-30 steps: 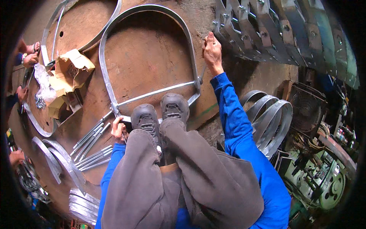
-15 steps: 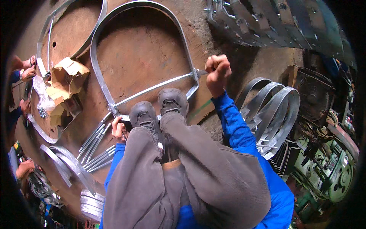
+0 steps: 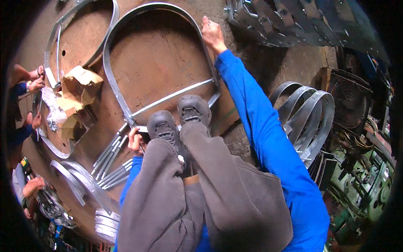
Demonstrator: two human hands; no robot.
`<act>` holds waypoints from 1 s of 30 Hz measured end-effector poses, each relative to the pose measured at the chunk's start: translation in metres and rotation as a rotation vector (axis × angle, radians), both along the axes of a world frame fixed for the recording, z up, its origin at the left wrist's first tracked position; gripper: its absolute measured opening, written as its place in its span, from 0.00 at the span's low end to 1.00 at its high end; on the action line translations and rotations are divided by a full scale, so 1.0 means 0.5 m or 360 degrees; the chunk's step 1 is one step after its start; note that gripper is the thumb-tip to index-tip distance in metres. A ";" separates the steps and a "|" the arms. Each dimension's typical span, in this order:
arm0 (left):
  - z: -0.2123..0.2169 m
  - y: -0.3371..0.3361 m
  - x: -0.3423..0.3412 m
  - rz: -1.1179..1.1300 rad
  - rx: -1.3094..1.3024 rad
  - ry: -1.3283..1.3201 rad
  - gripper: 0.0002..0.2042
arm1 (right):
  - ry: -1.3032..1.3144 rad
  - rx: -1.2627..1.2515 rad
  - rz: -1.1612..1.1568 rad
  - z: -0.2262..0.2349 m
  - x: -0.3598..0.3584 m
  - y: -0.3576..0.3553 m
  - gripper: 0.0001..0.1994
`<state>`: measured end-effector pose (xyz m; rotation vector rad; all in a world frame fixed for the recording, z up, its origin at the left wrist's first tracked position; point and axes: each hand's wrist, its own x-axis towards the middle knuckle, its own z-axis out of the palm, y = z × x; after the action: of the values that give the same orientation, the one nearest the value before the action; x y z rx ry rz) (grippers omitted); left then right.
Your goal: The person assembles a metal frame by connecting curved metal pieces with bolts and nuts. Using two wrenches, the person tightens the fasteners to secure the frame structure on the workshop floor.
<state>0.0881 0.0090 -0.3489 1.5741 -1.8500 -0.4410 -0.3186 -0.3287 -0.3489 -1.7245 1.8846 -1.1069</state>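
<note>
A large arch-shaped hoop of flat grey metal strap (image 3: 112,71), closed across its open end by a thin straight metal bar (image 3: 172,97), lies flat on a round brown worktop (image 3: 155,54) in front of the person. The right hand (image 3: 212,34), at the end of a long blue sleeve, reaches far forward and rests on the hoop's right-hand curve near its top, its fingers curled over the strap in a grasping grip. The left hand (image 3: 135,141) sits low by the hoop's near left corner, just beside the left shoe; its fingers are closed on the end of the strap there, though what exactly they pinch is partly hidden. Two dark grey shoes (image 3: 178,119) are planted on the near end of the hoop, close to the cross bar, with grey trouser legs below them. Just left of the left hand lies a bundle of short straight metal strips (image 3: 110,156). Farther left on the worktop stand torn brown cardboard boxes (image 3: 77,90), and a second, similar metal hoop (image 3: 54,46) lies beyond them. A stack of curved metal bands (image 3: 308,115) leans at the right, well apart from the worktop. Other people's hands (image 3: 34,80) show at the far left edge.
</note>
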 end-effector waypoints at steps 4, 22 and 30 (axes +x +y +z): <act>-0.019 0.043 0.034 0.0145 0.0122 0.0006 0.20 | -0.0249 -0.0220 -0.0015 0.180 0.016 0.080 0.13; 0.018 0.007 0.018 0.0018 -0.0062 0.0058 0.04 | -0.0823 -0.0360 0.0177 0.195 0.073 0.254 0.25; 0.046 -0.011 0.007 0.0025 0.0052 0.0076 0.19 | 0.0039 -0.0365 0.0271 0.073 0.007 0.064 0.25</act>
<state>0.0918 0.0034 -0.3259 1.5852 -1.8016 -0.4997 -0.3153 -0.2966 -0.3126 -1.9888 1.6405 -1.2799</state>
